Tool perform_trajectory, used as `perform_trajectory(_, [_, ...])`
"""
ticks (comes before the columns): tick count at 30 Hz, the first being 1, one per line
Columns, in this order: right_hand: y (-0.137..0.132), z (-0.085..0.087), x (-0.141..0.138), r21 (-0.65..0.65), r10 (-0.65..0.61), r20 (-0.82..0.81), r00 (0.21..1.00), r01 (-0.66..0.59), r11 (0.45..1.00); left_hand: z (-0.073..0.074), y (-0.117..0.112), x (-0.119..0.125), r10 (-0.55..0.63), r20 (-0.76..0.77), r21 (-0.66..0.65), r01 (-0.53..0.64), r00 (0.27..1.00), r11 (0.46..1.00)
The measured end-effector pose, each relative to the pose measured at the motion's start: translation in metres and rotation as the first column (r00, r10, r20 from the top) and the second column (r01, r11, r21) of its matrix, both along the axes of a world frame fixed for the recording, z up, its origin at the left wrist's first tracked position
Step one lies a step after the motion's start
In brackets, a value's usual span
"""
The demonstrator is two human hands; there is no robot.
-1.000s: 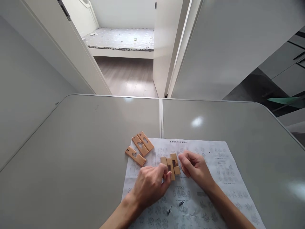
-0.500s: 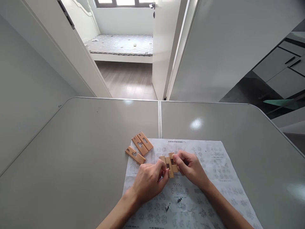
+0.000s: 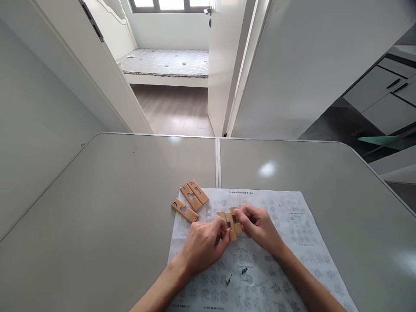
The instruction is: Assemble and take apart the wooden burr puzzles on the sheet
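Observation:
Several notched wooden puzzle pieces (image 3: 231, 225) lie side by side on a printed sheet, between my two hands. My left hand (image 3: 208, 242) is closed, its thumb and fingertips pinching the left part of this group. From the other side, my right hand (image 3: 258, 225) pinches a piece at the group's right edge. Fingers hide parts of these pieces. To the upper left lie a slotted wooden piece marked 1 (image 3: 194, 203), one marked 2 (image 3: 202, 196) touching it, and one marked 3 (image 3: 182, 209) just below them.
The printed sheet (image 3: 286, 260), covered with small line diagrams, lies on a grey table (image 3: 107, 216) with a seam (image 3: 218, 162) down its middle. Beyond the table's far edge are an open door (image 3: 224, 65) and a bed (image 3: 165, 60). Cabinets (image 3: 383, 91) stand at right.
Both hands keep their pinching hold, with the wooden pieces in nearly the same arrangement. The view has shifted very slightly.

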State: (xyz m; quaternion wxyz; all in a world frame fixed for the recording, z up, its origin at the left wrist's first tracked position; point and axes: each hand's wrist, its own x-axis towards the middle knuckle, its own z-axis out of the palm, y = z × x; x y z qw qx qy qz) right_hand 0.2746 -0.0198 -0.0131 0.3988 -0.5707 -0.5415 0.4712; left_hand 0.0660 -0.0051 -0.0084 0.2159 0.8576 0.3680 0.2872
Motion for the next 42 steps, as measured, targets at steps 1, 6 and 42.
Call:
perform_trajectory(1, [0.0,0.0,-0.0001,-0.001,0.0,-0.001,1.0,0.0,1.0,0.0001,0.0001,-0.0001,0.0,-0.002,-0.005,0.0,1.0,1.0])
perform_trajectory(6, [0.0,-0.0008,-0.0003,-0.006,0.002,0.001,1.0,-0.002,1.0,0.0004,0.0,-0.0007,0.0,-0.006,-0.027,0.0,1.0,1.0])
perform_trajectory(42, [0.0003,0.0001,-0.0006,-0.001,0.009,0.014,1.0,-0.009,1.0,-0.0004,-0.0001,-0.0004,-0.005,0.015,-0.033,0.006,1.0,0.999])
